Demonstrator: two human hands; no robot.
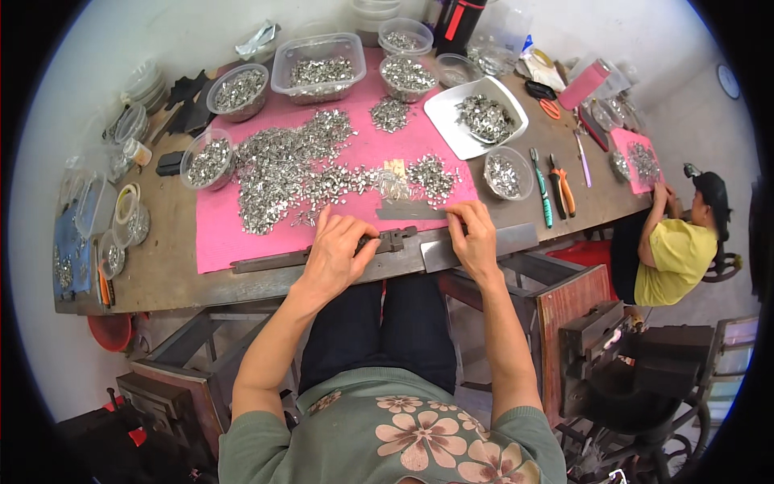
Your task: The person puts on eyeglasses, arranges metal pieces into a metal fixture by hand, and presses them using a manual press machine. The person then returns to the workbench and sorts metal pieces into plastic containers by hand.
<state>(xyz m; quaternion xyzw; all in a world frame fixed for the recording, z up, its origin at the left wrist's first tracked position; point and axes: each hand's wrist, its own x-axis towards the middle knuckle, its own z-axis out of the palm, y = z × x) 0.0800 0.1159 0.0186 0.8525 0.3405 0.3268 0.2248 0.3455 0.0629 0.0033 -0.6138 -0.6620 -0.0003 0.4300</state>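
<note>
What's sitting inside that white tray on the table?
The white tray holds a heap of small silvery metal pieces. The tray's floor beneath the heap is hidden.

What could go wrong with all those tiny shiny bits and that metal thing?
The loose metal bits are spread over the pink mat, so a bump might scatter them. The left hand is right at the dark metal tool, so it could perhaps get pinched. The open clear tub beside the mat might spill if knocked.
</note>
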